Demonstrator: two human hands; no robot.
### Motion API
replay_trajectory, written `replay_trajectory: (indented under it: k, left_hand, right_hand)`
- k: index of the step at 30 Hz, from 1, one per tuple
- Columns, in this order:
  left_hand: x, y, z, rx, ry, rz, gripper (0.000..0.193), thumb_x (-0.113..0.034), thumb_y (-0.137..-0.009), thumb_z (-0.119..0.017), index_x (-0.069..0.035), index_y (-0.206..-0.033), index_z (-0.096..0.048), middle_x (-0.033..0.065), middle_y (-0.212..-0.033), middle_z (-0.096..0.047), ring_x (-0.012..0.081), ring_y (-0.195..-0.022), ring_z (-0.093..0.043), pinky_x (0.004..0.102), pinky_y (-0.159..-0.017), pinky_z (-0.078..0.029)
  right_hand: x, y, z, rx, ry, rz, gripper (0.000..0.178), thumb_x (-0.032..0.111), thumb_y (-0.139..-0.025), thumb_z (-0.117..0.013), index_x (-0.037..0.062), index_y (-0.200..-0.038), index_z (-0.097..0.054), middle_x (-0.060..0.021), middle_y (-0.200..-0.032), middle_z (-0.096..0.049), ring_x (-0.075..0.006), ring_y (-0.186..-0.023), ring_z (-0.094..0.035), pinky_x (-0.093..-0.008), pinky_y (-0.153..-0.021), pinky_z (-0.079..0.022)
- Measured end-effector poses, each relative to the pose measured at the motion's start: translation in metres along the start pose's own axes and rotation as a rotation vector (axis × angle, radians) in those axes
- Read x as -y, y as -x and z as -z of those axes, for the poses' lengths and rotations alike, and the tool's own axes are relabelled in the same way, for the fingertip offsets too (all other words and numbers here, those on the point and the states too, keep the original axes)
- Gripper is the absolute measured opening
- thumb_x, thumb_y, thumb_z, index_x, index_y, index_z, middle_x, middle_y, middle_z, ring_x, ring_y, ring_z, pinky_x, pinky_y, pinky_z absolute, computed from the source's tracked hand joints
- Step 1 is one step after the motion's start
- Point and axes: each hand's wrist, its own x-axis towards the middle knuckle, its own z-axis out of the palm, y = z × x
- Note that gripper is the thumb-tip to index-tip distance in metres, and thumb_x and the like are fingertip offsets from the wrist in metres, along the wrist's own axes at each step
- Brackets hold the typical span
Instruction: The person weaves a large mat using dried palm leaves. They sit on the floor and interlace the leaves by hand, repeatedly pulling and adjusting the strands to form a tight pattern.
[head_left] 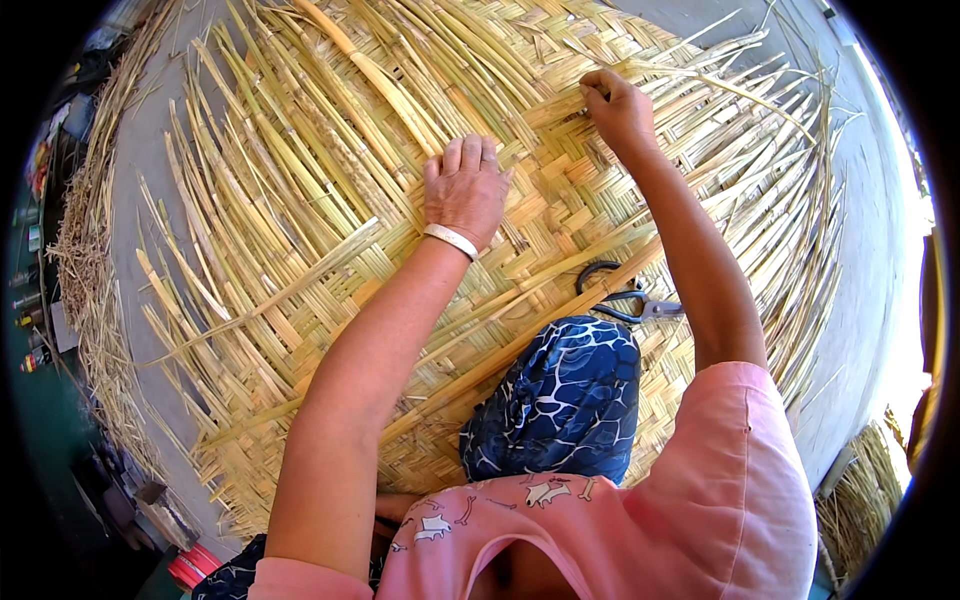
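A large woven mat [560, 200] of flat, pale yellow-green reed strips spreads beneath both hands, loose strip ends fanning out along its left and right sides. My left hand [468, 190] lies on the weave, palm down with its fingers stretched out near the base of the unwoven strips [330, 130]. Farther right, my right hand [620, 112] is closed in a pinch on a reed strip [552, 108] at the mat's surface; the fingertips partly hide the grip. Scissors [622, 295] with black loop handles rest on the mat beside my knee, their blades pointing right.
My knee in blue patterned cloth [560, 400] presses over the near part of the mat. Grey floor [865, 230] surrounds it. Dry stalks [90, 250] line the left side, and a bundle of stalks [860, 495] lies at lower right. A red round object [193, 566] sits at lower left.
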Motion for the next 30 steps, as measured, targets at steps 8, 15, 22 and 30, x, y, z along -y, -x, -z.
replay_trajectory:
  k: [8,15,22,30]
  left_hand:
    - [0.001,-0.053,0.022,0.236,0.281,-0.087,0.037,-0.025,-0.086,-0.060,-0.005,-0.117,-0.057,0.0101,-0.117,-0.056,0.0265,-0.106,-0.055,0.0392,-0.094,-0.043]
    - [-0.012,-0.118,0.003,0.354,0.710,0.090,0.045,-0.025,-0.080,-0.069,0.001,-0.114,-0.060,0.0165,-0.101,-0.065,0.0250,-0.086,-0.064,0.0335,-0.079,-0.051]
    - [-0.028,-0.105,0.013,0.203,0.877,0.415,0.029,-0.026,-0.079,-0.068,0.001,-0.091,-0.067,0.0162,-0.076,-0.066,0.0264,-0.068,-0.063,0.0373,-0.066,-0.049]
    - [-0.042,-0.091,0.008,-0.169,1.084,0.655,0.020,-0.016,-0.082,-0.065,0.002,-0.076,-0.058,0.0071,-0.061,-0.059,0.0128,-0.045,-0.057,0.0260,-0.042,-0.044]
  right_hand:
    - [-0.029,-0.048,0.045,-0.112,-1.111,-0.396,0.028,0.004,-0.088,-0.053,-0.0040,-0.115,-0.053,-0.0149,-0.103,-0.059,-0.0240,-0.088,-0.060,-0.0357,-0.079,-0.052]
    - [-0.005,-0.099,0.096,-0.210,-1.285,-0.232,0.025,0.019,-0.090,-0.050,-0.0031,-0.101,-0.049,-0.0186,-0.100,-0.055,-0.0263,-0.082,-0.059,-0.0376,-0.076,-0.050]
    - [0.042,-0.100,0.045,0.290,-0.923,0.034,0.037,0.036,-0.087,-0.056,0.0047,-0.106,-0.054,-0.0070,-0.093,-0.061,-0.0182,-0.086,-0.058,-0.0320,-0.078,-0.046]
    - [0.055,-0.079,-0.031,0.538,0.368,0.121,0.032,0.024,-0.075,-0.062,0.0077,-0.103,-0.067,-0.0158,-0.103,-0.065,-0.0306,-0.100,-0.061,-0.0395,-0.086,-0.048]
